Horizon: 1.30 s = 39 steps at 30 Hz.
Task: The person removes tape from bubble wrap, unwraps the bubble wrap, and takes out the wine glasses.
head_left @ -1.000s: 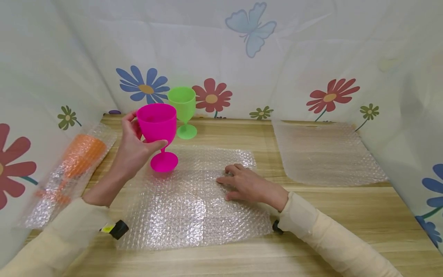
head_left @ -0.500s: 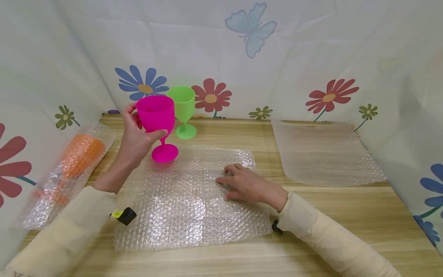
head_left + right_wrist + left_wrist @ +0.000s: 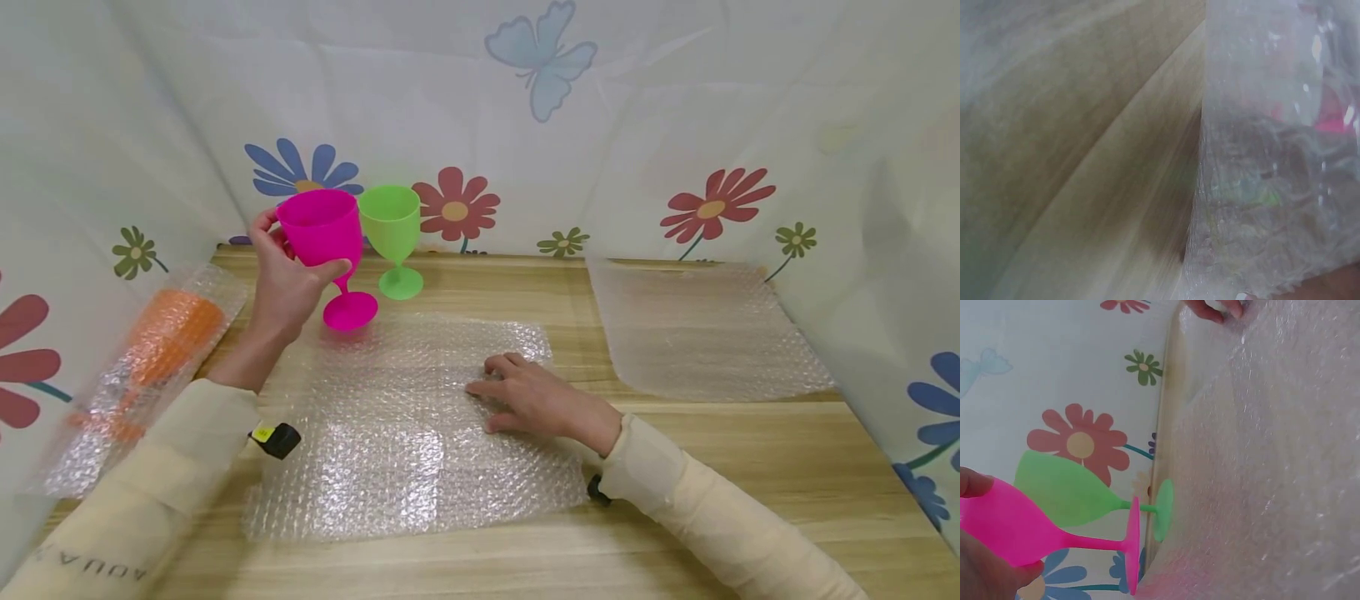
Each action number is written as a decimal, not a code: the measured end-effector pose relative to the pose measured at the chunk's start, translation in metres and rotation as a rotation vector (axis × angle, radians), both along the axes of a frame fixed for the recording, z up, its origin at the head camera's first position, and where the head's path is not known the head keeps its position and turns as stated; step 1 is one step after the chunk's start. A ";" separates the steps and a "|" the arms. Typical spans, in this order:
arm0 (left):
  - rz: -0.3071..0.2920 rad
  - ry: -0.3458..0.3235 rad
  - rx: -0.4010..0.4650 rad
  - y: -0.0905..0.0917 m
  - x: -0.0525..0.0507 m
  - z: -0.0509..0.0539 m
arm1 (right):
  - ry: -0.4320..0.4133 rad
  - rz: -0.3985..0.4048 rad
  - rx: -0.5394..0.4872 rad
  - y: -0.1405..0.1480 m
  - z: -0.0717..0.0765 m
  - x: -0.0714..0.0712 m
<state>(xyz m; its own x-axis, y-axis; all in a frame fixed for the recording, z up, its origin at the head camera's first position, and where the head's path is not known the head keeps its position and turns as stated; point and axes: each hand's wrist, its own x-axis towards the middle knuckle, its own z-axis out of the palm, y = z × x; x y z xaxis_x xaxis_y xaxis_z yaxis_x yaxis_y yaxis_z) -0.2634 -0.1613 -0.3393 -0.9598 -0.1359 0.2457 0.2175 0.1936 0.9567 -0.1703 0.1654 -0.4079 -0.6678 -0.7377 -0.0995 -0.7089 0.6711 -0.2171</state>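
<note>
My left hand point(image 3: 287, 287) grips the bowl of a bright pink plastic goblet point(image 3: 324, 229), thumb on the near side. The goblet tilts slightly, its foot above the back left part of a bubble wrap sheet point(image 3: 375, 425). Just behind it, a light green goblet point(image 3: 392, 225) stands upright on the table; in the left wrist view the pink goblet point(image 3: 1016, 528) partly overlaps the green one point(image 3: 1066, 487). My right hand point(image 3: 538, 398) rests on the sheet's right side with loosely bent fingers. The right wrist view is blurred, showing mostly bubble wrap point(image 3: 1272, 162) and wood.
An orange goblet wrapped in bubble wrap point(image 3: 168, 333) lies at the table's left side. Another bubble wrap sheet point(image 3: 705, 333) lies flat at the back right. Flower-printed cloth walls point(image 3: 637, 117) enclose the wooden table point(image 3: 720, 500) at the back and sides.
My left hand has raised the pink goblet and carried it back and slightly left, closer to the green goblet. My right hand has stayed in place on the bubble wrap.
</note>
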 end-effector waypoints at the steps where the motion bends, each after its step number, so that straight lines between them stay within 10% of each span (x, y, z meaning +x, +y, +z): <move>1: 0.006 -0.004 0.002 -0.001 -0.002 0.000 | -0.001 0.000 0.000 0.000 0.000 0.000; 13: 0.015 -0.045 -0.029 -0.006 -0.021 0.005 | 0.009 0.005 -0.008 0.000 0.002 -0.001; 39: 0.082 -0.089 -0.024 -0.009 -0.046 -0.020 | -0.007 -0.006 0.001 0.000 0.003 0.002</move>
<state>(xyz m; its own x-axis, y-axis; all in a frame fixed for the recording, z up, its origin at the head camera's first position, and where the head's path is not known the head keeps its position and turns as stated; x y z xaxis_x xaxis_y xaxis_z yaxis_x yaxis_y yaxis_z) -0.3090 -0.1707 -0.3598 -0.9638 -0.2097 0.1645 0.1150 0.2298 0.9664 -0.1681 0.1654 -0.4048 -0.6718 -0.7332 -0.1050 -0.7031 0.6759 -0.2210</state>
